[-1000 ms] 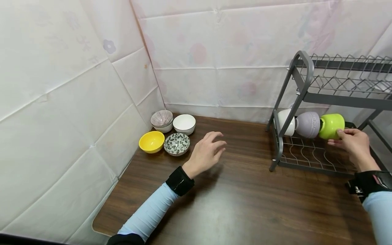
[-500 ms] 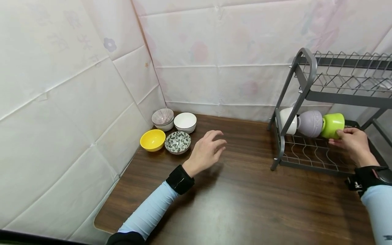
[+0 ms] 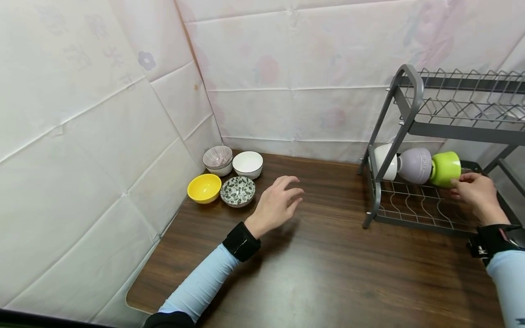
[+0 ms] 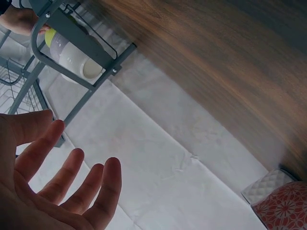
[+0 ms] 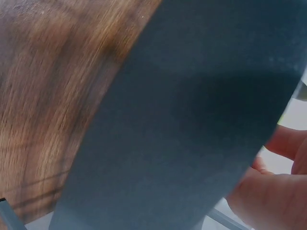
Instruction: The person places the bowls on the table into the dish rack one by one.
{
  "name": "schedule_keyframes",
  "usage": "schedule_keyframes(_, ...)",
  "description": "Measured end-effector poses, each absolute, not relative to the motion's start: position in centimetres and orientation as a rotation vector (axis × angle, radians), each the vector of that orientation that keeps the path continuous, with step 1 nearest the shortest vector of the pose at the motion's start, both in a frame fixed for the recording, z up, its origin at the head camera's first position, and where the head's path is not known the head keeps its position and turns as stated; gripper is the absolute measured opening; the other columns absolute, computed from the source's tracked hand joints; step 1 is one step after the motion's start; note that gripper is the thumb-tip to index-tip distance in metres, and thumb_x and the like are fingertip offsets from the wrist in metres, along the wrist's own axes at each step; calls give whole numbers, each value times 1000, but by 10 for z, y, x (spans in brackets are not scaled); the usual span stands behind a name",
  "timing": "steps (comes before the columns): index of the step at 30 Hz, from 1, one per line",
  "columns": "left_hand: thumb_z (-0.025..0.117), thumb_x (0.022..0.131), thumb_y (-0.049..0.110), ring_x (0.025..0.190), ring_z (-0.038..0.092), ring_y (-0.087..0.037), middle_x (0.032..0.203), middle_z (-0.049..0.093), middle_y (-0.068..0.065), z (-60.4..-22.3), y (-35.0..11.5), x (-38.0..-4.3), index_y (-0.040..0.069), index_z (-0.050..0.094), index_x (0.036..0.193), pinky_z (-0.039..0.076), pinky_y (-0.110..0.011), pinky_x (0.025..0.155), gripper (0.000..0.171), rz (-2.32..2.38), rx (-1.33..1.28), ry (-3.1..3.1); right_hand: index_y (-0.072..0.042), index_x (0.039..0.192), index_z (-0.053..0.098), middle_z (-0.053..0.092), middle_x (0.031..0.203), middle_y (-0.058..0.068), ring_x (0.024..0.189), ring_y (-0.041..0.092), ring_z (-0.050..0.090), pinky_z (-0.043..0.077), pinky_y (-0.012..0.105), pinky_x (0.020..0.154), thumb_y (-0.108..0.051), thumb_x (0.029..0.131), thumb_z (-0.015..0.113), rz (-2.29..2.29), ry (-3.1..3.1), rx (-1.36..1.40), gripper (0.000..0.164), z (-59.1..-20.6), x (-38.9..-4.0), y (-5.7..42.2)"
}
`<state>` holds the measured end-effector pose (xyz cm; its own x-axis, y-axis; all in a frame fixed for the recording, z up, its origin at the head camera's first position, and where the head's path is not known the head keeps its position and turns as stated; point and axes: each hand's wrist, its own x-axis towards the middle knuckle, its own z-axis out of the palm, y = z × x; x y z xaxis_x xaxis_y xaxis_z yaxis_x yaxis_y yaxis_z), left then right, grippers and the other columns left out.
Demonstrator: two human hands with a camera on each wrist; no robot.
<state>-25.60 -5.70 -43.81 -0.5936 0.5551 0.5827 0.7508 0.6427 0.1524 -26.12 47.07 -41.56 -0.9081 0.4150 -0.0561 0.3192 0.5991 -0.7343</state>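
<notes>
A lime green bowl (image 3: 446, 169) stands on its side on the lower tier of a grey dish rack (image 3: 410, 119), in line with a lavender bowl (image 3: 415, 166) and a white bowl (image 3: 385, 161). My right hand (image 3: 476, 193) is at the lime bowl's lower right edge, its fingertips right at the rim and no longer reaching round it. In the right wrist view a rack bar covers much of the scene and part of the fingers (image 5: 268, 196). My left hand (image 3: 275, 206) hovers over the table, fingers spread and loosely bent, holding nothing.
Left of my left hand stand a yellow bowl (image 3: 204, 188), a leaf-patterned bowl (image 3: 238, 191), a white bowl with a dark rim (image 3: 248, 164) and stacked striped bowls (image 3: 217, 159). The rack's upper wire tier (image 3: 471, 107) overhangs the lower one. Cloth walls (image 3: 262, 114) enclose the table.
My right hand has drawn slightly right, its fingers sliding back off the lime bowl, which stays in line with the others. My left hand has hardly moved.
</notes>
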Motion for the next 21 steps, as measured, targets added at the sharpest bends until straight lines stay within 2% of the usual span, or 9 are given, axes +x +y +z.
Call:
schedule_keyframes(8,77,97,19,129,55,-23,134,62,-5,-436,-57,-255,16,80,112,54,-34,93,16,-509,-1006,-2394,21,151,33,48,138,45,60,-4,56,55,25,56,-21,111,45,1070,-2774,-581,59,-413,-254,466)
schedule_keyframes(11,77,96,19,129,55,-23,134,62,-6,-437,-58,-255,16,81,112,54,-34,93,16,-514,-996,-2401,17,155,29,45,144,44,66,10,64,52,25,56,-23,111,46,1015,-2785,-594,62,-411,-249,462)
schedule_keyframes(12,77,96,19,129,55,-23,134,62,-6,-437,-59,-255,16,81,112,54,-35,93,16,-517,-991,-2404,16,156,29,44,145,44,72,18,68,53,27,57,-24,110,46,999,-2779,-606,63,-410,-248,460)
schedule_keyframes(14,78,96,20,130,55,-23,134,62,-6,-437,-60,-256,16,81,112,54,-35,93,16,-518,-978,-2418,13,158,27,43,147,43,96,39,69,56,39,72,-25,110,45,982,-2750,-637,64,-409,-244,455)
schedule_keyframes(16,77,97,21,131,54,-23,135,62,-5,-438,-61,-258,17,80,113,54,-35,93,17,-514,-960,-2441,10,160,25,41,151,42,122,54,54,52,54,90,-27,110,44,987,-2700,-670,65,-407,-240,448)
schedule_keyframes(18,77,97,23,131,54,-24,136,62,-5,-438,-63,-261,17,80,114,54,-36,94,18,-514,-932,-2472,8,161,25,39,153,40,134,57,43,43,65,102,-27,109,44,998,-2645,-679,66,-405,-236,440)
schedule_keyframes(20,76,98,25,132,54,-24,136,61,-5,-438,-65,-265,17,79,116,54,-37,95,20,-510,-899,-2508,6,162,26,39,155,38,137,56,42,44,61,99,-29,108,44,989,-2608,-681,66,-403,-230,433)
schedule_keyframes(21,76,98,25,132,54,-25,136,61,-5,-438,-66,-267,17,79,117,54,-37,94,21,-504,-878,-2524,5,162,28,40,155,36,137,55,43,47,54,94,-30,108,45,982,-2595,-669,66,-402,-226,428)
